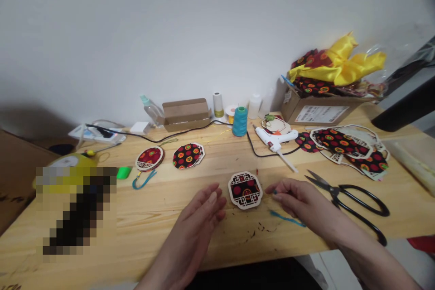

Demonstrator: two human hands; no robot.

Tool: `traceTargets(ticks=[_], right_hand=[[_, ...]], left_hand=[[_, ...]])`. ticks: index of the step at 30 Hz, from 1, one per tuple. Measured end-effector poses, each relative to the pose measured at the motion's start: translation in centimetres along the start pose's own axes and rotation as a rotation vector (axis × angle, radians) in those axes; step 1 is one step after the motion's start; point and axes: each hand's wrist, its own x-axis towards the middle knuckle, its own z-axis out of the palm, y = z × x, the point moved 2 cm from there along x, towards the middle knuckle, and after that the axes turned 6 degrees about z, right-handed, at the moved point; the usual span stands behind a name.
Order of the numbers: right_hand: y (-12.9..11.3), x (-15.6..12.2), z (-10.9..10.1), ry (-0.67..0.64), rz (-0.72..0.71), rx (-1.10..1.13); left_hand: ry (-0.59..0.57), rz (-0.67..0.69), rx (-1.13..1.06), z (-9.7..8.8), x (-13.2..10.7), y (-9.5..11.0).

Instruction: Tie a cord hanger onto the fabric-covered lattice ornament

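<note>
The thumb and forefinger of my right hand are brought together on a small dark-teal piece, too small to identify; I cannot tell whether it belongs to the limp teal cord lying just below these fingers. My left hand is held edge-on, its fingers extended and slightly parted, with nothing visible in them, though the palm is partly hidden.

Between the two sets of fingers, flat on the pale wooden surface, lies a lobed ornament of pale, wood-like lattice over dark red-and-black patterned fabric. I judge it light and stiff at the rim, with a softer fabric middle. The thin fretwork bars look the most fragile part and could snap if pressed, so the plain outer border offers the best hold: thumb on one edge, fingers opposite, with little force. The fabric should give some friction; the smooth border may slip slightly. The cord, by contrast, should bend freely and is best taken close to its end.

Just beyond my right fingers rest black-handled metal scissors, blades parted. Farther ahead of these fingers lies a white glue gun; ahead of the ornament stands a teal cone of thread.
</note>
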Motion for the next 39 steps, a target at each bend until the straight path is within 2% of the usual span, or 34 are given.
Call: traceTargets(ticks=[7, 11, 15, 19, 20, 23, 24, 25, 27, 31, 33, 35, 39], right_hand=[[-0.5, 0.5, 1.1, -0.028, 0.041, 0.021], [-1.2, 1.7, 1.5, -0.029, 0.03, 0.01], [-2.0, 4.2, 1.6, -0.026, -0.003, 0.071], [-2.4, 5.7, 1.3, -0.03, 0.0, 0.097], [-2.6, 5.7, 1.2, -0.027, 0.002, 0.101], [-3.7, 4.6, 0.9, -0.036, 0.011, 0.199], [-4.3, 4.1, 1.0, -0.055, 0.004, 0.256], [-4.8, 3.5, 1.1, -0.083, -0.011, 0.315], [-5.9, 2.5, 1.5, -0.142, -0.065, 0.414], [-6.9, 1.4, 2.2, -0.186, -0.14, 0.519], [-7.0, 1.2, 2.1, -0.187, -0.166, 0.537], [-7.1, 1.0, 2.0, -0.19, -0.221, 0.557], [-7.3, 0.8, 1.8, -0.21, -0.297, 0.691]], left_hand=[[-0.113, -0.093, -0.135, 0.8, -0.4, 0.8], [-0.061, -0.065, -0.137, 0.6, 0.5, 1.4], [0.004, -0.021, -0.107, 0.7, 1.7, 2.3], [0.01, 0.011, -0.06, 0.6, 2.6, 2.8], [0.02, 0.039, -0.027, 0.5, 2.6, 2.8], [0.08, 0.24, 0.153, 0.5, 2.2, 2.8], [0.066, 0.302, 0.216, 0.8, 1.9, 2.8], [-0.002, 0.307, 0.254, 1.3, 1.7, 2.6], [-0.183, 0.23, 0.27, 2.6, 1.3, 2.0], [-0.458, 0.101, 0.195, 5.0, 1.0, 0.9], [-0.513, 0.075, 0.19, 5.4, 1.1, 0.6], [-0.518, 0.08, 0.222, 5.4, 1.2, 0.4], [-0.484, 0.187, 0.331, 4.8, 1.1, 0.7]])
